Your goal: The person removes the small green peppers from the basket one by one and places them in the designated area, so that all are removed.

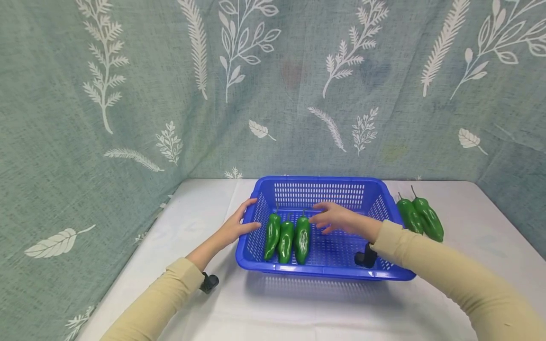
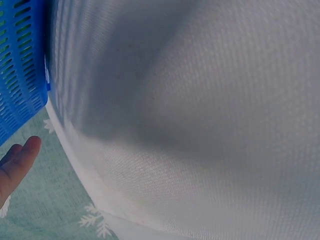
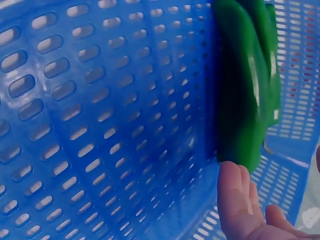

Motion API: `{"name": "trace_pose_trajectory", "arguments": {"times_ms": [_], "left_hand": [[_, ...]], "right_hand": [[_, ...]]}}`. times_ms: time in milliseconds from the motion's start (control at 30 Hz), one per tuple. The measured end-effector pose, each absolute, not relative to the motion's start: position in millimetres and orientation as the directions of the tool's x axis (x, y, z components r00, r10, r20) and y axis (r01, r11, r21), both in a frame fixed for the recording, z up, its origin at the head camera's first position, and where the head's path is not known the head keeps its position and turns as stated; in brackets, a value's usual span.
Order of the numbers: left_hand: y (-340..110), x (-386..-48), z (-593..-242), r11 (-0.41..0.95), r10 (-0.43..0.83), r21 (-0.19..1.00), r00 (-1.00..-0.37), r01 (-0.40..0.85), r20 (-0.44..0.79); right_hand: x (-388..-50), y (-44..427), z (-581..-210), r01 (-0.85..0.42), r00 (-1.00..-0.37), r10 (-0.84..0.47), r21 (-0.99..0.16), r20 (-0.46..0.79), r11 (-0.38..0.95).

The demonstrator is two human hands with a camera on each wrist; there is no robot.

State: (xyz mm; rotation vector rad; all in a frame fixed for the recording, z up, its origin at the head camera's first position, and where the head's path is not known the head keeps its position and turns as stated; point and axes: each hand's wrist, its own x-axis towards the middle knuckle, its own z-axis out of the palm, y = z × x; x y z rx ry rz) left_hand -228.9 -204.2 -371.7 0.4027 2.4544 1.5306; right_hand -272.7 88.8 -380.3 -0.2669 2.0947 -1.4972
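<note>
A blue perforated plastic basket (image 1: 317,270) stands on the white-covered table. Inside, on its left half, three green peppers lie side by side: the left pepper (image 1: 272,237), the middle pepper (image 1: 286,241) and the right pepper (image 1: 302,239), stems toward the back. My left hand (image 1: 239,225) is at the basket's left rim, thumb and fingers spread; straight fingers (image 2: 19,167) show near the basket wall in the left wrist view. Over the basket, my right hand (image 1: 334,218) has its fingers extended, tips beside the right pepper's stem end, holding nothing. Close to those fingers (image 3: 232,192), a pepper (image 3: 245,100) fills the right wrist view.
Two more green peppers, one (image 1: 409,215) beside the other (image 1: 428,220), lie on the table just right of the basket, partly behind its rim. A leaf-patterned green cloth (image 1: 298,142) hangs behind and on the left side of the table (image 1: 264,312).
</note>
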Motion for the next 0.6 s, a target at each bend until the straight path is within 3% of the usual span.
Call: {"name": "trace_pose_trajectory", "arguments": {"times_ms": [600], "left_hand": [[-204, -229, -373, 0.433, 0.339, 0.895, -0.939, 0.109, -0.05]], "right_hand": [[-274, 73, -398, 0.203, -0.822, -0.413, -0.88, -0.392, 0.429]]}}
